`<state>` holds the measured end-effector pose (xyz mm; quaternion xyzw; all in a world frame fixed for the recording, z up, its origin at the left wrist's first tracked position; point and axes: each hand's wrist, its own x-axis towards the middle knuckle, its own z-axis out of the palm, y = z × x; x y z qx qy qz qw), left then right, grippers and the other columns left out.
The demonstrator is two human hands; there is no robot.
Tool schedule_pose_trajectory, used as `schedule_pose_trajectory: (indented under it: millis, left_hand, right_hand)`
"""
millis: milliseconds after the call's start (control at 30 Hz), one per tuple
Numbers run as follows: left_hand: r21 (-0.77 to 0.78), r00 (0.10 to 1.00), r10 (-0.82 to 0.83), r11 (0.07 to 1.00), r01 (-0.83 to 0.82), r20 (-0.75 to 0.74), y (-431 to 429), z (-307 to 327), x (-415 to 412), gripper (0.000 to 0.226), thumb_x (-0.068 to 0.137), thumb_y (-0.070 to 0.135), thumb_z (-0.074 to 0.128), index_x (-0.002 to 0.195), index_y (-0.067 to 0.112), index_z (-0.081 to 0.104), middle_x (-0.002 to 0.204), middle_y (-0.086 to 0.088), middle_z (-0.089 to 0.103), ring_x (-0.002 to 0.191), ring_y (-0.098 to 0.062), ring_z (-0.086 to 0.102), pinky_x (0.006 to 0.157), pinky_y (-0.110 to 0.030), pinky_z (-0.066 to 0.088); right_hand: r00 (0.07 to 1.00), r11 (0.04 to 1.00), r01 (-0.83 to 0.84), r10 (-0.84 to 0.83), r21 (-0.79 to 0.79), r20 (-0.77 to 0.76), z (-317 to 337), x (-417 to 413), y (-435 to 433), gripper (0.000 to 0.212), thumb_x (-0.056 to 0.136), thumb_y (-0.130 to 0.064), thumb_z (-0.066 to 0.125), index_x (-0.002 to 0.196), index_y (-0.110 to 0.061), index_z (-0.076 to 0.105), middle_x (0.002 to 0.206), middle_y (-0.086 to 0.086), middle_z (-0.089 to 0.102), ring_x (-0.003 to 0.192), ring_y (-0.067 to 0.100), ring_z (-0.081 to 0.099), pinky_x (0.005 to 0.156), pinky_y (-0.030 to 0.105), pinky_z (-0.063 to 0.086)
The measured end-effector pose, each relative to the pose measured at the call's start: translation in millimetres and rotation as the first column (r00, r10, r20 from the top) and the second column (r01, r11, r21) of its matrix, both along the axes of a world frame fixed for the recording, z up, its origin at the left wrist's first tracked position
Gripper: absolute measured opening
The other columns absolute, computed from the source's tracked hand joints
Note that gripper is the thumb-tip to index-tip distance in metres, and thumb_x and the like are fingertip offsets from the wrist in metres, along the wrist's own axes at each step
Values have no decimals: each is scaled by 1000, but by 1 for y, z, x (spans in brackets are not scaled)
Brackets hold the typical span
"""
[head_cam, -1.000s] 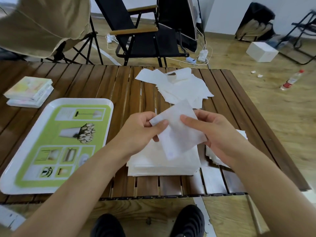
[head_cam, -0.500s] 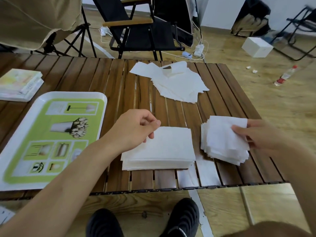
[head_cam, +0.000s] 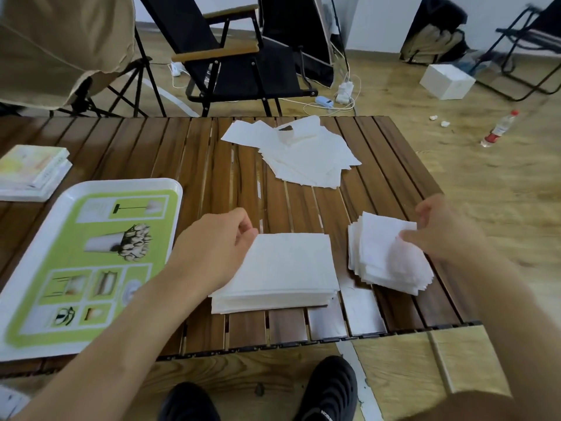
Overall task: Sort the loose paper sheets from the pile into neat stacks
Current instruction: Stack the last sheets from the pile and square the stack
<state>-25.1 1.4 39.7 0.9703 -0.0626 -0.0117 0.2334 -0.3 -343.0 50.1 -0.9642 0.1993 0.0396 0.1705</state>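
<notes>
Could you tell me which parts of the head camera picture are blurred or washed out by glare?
In the head view, the right hand is smeared by motion blur over the smaller stack; the left hand at the larger stack looks sharper; glare whitens the table slats at the near edge; the wide lens stretches things toward the frame's corners.

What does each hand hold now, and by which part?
Left hand: nothing, loosely curled at the large stack, left corner. Right hand: blurred at the small stack, right edge; cannot tell.
</notes>
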Motion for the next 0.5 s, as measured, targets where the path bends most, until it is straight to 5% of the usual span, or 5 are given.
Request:
schedule_pose_trajectory:
  millis: [200,333,500]
  left_hand:
    - [95,997,22,995,-29,75,-6,-2,-8,10,101,41,53,96,35,57,82,18,61,74,-1,57,58,-20,40]
    - [152,991,-16,988,-3,130,-23,-6,14,5,101,35,55,102,31,57,96,15,61,83,-4,56,66,-22,46]
    - [368,951,-240,917,155,196,-72,-28,95,34,102,33,58,132,19,54,130,-1,54,107,-17,59,83,-33,60]
  right_hand:
    - [972,990,-107,124,94,-200,-6,5,21,11,82,-19,74,77,-26,66,94,-1,72,88,21,66,83,37,59]
    - [989,982,-129,137,141,-51,2,9,17,9,89,-23,70,83,-25,64,88,-1,69,81,18,64,71,31,53]
    - [979,959,-191,203,211,-34,15,6,23,17,95,-30,65,83,-18,65,83,4,71,70,18,63,55,25,43]
